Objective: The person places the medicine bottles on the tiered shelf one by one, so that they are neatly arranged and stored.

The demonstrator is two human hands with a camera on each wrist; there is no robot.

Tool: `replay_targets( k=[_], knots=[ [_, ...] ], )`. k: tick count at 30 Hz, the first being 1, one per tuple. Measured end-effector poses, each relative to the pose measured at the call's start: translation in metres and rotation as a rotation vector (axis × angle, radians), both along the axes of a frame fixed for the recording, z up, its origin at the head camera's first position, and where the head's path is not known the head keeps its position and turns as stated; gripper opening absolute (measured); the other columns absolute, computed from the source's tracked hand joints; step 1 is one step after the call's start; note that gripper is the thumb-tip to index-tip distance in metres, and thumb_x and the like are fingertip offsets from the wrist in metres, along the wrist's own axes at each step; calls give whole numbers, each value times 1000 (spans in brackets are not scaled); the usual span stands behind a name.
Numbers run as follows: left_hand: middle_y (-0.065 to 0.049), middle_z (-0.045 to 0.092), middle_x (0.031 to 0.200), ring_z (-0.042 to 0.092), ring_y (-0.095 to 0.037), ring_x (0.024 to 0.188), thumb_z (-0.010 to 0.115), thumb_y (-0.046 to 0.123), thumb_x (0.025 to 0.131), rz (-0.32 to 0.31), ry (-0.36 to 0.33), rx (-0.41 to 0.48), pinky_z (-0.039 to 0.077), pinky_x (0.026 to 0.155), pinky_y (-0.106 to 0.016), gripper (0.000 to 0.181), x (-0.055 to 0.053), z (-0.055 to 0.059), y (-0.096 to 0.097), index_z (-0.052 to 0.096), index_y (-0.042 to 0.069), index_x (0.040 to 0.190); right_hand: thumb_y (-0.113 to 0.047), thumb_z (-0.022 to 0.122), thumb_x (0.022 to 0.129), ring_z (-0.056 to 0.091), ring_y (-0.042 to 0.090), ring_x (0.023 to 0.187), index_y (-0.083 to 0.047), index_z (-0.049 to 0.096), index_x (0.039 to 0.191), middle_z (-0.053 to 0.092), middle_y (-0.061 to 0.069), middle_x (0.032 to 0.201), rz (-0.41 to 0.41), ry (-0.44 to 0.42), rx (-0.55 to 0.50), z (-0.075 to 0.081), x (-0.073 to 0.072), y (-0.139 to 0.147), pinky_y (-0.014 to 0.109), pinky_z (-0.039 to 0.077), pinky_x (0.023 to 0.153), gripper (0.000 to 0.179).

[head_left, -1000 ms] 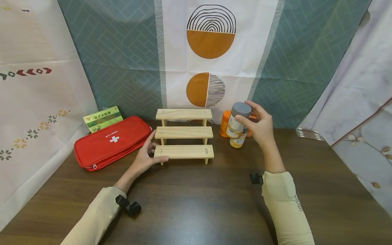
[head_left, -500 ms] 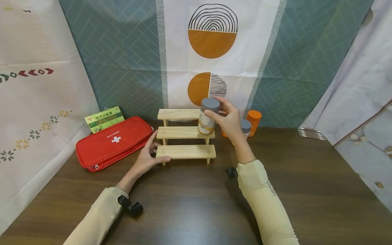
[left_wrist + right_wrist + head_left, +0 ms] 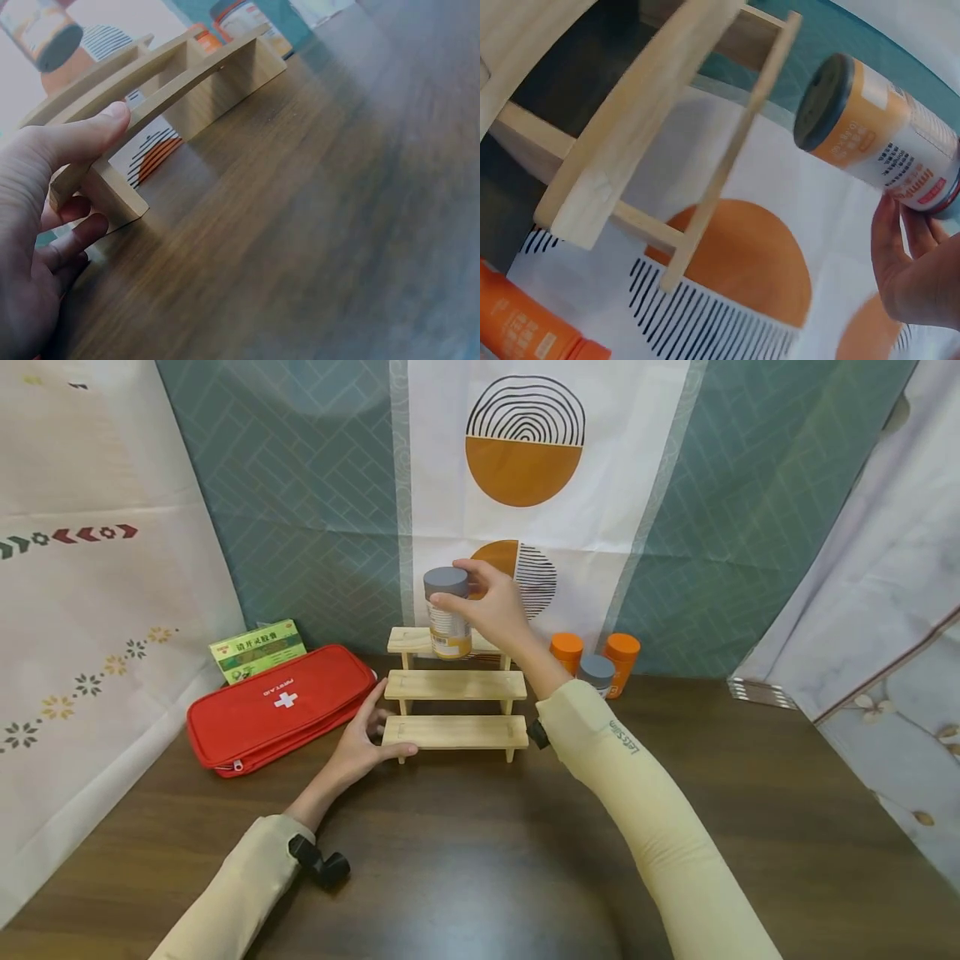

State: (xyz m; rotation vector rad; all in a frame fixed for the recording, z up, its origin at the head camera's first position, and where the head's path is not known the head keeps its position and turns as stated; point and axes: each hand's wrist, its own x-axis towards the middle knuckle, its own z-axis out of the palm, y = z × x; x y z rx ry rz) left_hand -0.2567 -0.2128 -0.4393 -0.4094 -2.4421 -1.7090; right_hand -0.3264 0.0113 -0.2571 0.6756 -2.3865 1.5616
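A three-step wooden shelf stands at the middle of the table near the back cloth. My left hand grips the left end of its lowest step, thumb on top and fingers curled beneath, as the left wrist view shows. In my right hand is a supplement bottle with a grey lid and a white and yellow label, pinched near the lid. The bottle overlaps the top step in the head view. From the right wrist, its base shows raised and apart from the wood, slightly tilted.
Two orange bottles and a second grey-lidded bottle stand right of the shelf, partly behind the right forearm. A red first aid pouch lies at the left, with a green medicine box behind it. Patterned cloth hangs at the back.
My right hand has carried the grey-lidded bottle leftward from beside the orange bottles and raised it to the top step. My left hand has kept its grip on the shelf.
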Motion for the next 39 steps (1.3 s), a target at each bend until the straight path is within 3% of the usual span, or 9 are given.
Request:
replay_targets(
  k=[9,18,32,39],
  knots=[
    [-21,62,109,62,-6,83,82,9,76,-1,-1,-5,46,78,-25,109,-1,0,0,12,27,158,-28,78,83,62,23,115,-11,52,139,63,10,133,-36,-43,-3,4,-20,-30,35,50,95,65],
    [-22,62,108,62,-8,83,83,7,75,-11,3,20,47,77,-24,110,-6,0,3,13,26,158,-29,77,84,63,23,115,-11,53,138,63,9,132,-86,-65,-32,-6,-36,-41,34,50,98,62],
    [-19,63,109,62,-10,87,83,11,76,-7,-2,-6,46,79,-25,109,-3,0,3,12,30,157,-28,75,86,59,26,117,-12,48,142,57,10,136,-47,-100,-41,-16,-35,-44,37,48,98,64],
    [-19,63,108,62,-11,86,82,10,76,7,-6,-16,46,78,-25,109,-2,-1,2,12,26,158,-31,71,89,54,26,126,-13,43,145,51,9,144,-8,-193,-4,-14,-33,-43,36,46,103,66]
  ],
)
